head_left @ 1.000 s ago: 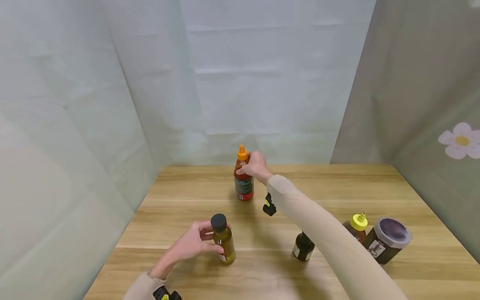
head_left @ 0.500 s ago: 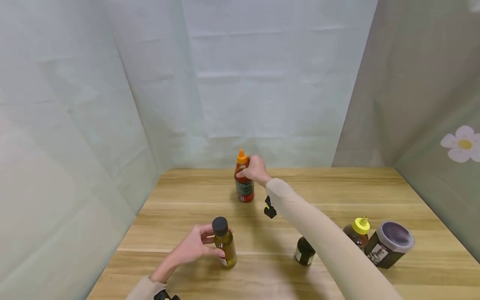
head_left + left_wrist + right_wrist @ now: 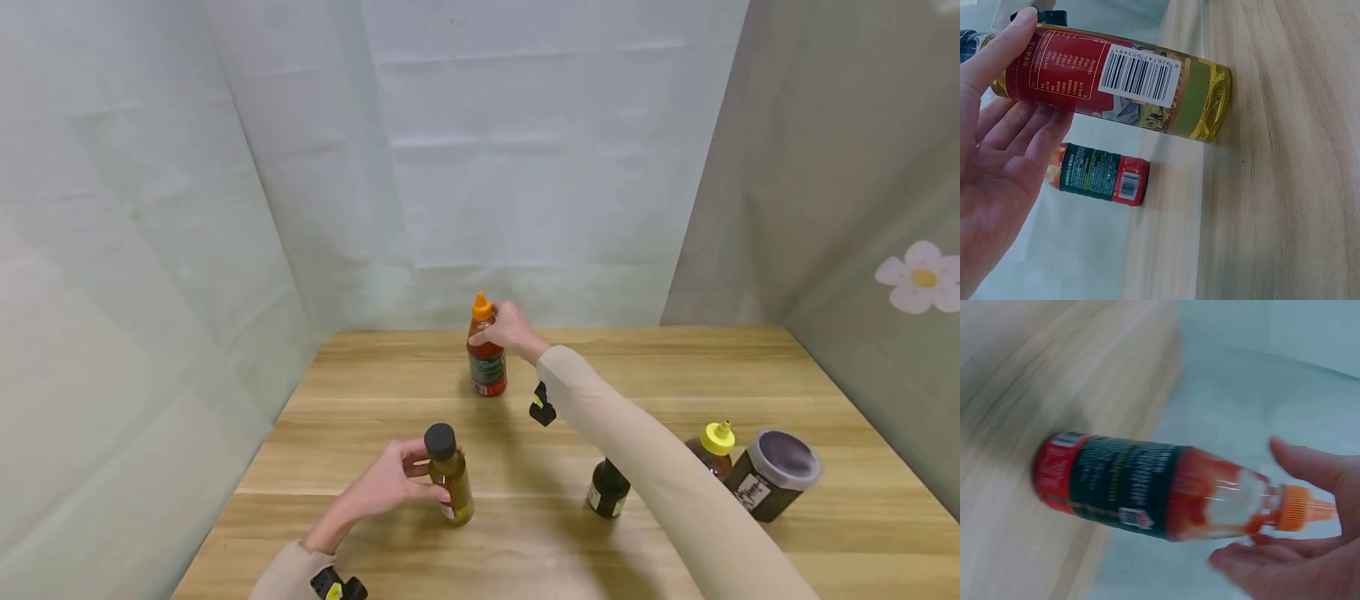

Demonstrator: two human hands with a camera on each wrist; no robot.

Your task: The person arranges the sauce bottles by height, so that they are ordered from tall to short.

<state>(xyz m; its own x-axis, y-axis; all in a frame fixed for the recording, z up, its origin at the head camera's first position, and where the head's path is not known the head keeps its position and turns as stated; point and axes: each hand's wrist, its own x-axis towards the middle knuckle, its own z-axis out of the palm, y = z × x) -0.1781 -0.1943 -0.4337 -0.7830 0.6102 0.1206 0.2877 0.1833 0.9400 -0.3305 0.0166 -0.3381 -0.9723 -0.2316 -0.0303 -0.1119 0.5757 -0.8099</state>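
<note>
My left hand holds a bottle of yellow oil with a black cap, its thumb on one side and fingers round the other. This bottle stands upright on the wooden table. Farther back, an orange-capped squeeze bottle of red chili sauce also stands upright. Around its upper part is my right hand. In the right wrist view the thumb is spread away from the sauce bottle's neck, leaving a gap. The other fingers lie along the far side, and whether they touch it is unclear.
Right of the oil bottle stands a small dark bottle, its top hidden by my right sleeve. A yellow-capped squeeze bottle and a tilted dark jar with a greyish lid are farther right. Pale cloth hangs behind the table.
The head view shifts slightly down and back up. Both hands and the bottles keep nearly the same places on the table.
</note>
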